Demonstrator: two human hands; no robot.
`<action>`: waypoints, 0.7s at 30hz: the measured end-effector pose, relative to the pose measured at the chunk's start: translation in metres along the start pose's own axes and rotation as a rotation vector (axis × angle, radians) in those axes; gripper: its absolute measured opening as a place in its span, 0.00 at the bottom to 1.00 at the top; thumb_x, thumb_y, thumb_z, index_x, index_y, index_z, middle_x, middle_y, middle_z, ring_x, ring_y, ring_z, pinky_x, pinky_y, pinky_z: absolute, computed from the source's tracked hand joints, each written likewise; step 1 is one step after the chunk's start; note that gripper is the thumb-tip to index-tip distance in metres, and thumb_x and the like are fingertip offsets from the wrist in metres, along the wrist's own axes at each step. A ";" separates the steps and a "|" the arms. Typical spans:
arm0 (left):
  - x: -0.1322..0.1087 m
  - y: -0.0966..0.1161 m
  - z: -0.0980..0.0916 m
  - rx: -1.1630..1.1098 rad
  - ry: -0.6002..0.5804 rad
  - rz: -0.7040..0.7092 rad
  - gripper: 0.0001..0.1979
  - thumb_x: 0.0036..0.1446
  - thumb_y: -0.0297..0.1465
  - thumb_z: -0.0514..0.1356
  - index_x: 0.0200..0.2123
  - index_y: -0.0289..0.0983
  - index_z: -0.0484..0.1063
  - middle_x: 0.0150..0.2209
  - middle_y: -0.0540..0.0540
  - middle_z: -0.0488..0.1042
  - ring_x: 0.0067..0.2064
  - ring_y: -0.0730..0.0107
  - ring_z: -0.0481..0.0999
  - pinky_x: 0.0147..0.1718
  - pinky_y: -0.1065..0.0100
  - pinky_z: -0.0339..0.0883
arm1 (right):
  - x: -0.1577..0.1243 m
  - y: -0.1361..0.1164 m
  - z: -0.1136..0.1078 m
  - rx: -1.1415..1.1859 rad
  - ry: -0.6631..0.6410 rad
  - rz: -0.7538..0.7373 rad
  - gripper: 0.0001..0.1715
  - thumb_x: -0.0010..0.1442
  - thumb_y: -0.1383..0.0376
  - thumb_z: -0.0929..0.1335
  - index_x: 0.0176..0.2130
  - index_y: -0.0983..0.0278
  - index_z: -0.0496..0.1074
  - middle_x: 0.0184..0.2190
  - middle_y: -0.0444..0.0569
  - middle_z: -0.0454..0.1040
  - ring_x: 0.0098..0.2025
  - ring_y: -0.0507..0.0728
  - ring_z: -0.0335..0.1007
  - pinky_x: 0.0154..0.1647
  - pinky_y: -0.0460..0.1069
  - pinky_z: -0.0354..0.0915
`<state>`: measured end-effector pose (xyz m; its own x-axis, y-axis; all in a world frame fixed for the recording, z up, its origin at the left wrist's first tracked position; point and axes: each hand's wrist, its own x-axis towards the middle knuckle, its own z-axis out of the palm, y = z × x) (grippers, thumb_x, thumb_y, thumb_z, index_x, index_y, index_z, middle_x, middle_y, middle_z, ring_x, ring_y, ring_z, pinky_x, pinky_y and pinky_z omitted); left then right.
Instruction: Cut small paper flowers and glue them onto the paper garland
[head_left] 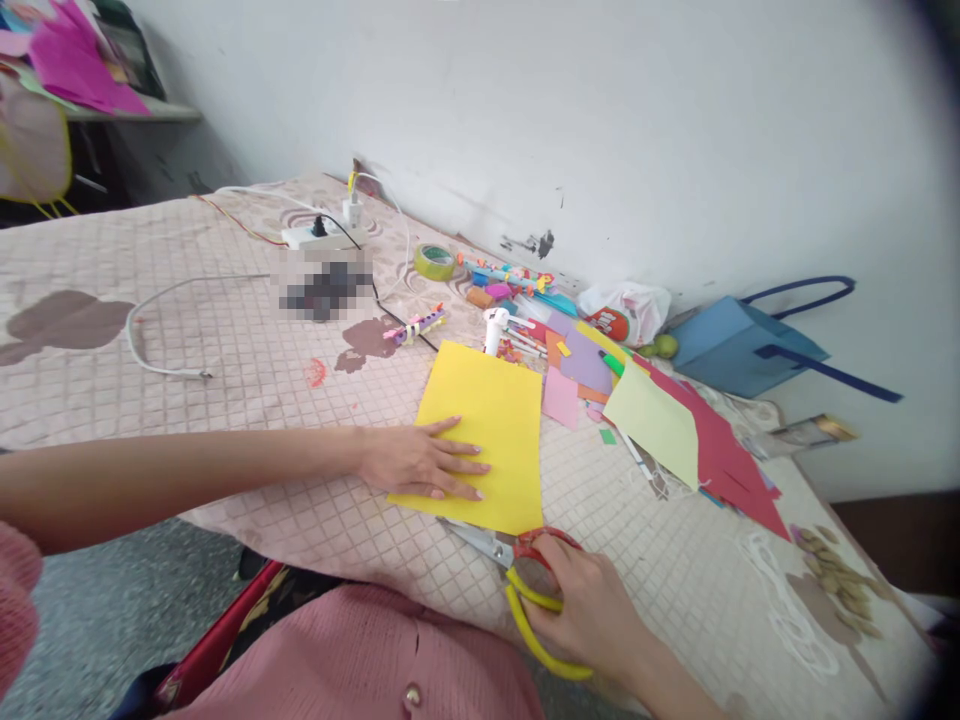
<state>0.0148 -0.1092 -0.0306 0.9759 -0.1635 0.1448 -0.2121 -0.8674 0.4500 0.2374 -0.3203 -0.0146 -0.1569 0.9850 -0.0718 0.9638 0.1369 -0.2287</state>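
A yellow sheet of paper [501, 405] lies flat near the front edge of the cloth-covered table. My left hand [424, 460] rests palm down on its left part, fingers spread. Just in front of the sheet, my right hand [589, 595] grips scissors [496, 549] with one red and one yellow handle. Their blades point left along the sheet's near edge; I cannot tell whether they touch the paper. Behind the sheet stands a white glue gun-like object [495, 328], partly hidden by it.
Colored paper, including a pale green sheet [656, 420] and a red sheet [739, 470], lies to the right. A blue bag [742, 345] leans by the wall. Green tape [435, 262] and a power strip [322, 236] sit at the back. White string [787, 610] lies at far right.
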 end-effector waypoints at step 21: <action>0.001 0.001 -0.002 -0.043 0.003 -0.011 0.22 0.61 0.32 0.48 0.58 0.51 0.57 0.63 0.53 0.53 0.64 0.63 0.48 0.61 0.51 0.23 | -0.004 0.000 -0.001 0.003 -0.053 -0.027 0.14 0.49 0.63 0.66 0.38 0.63 0.66 0.34 0.51 0.74 0.35 0.59 0.72 0.35 0.52 0.66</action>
<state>0.0152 -0.1090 -0.0287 0.9780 -0.1530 0.1422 -0.2037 -0.8481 0.4891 0.2381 -0.3242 -0.0132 -0.1943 0.9739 -0.1172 0.9584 0.1630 -0.2343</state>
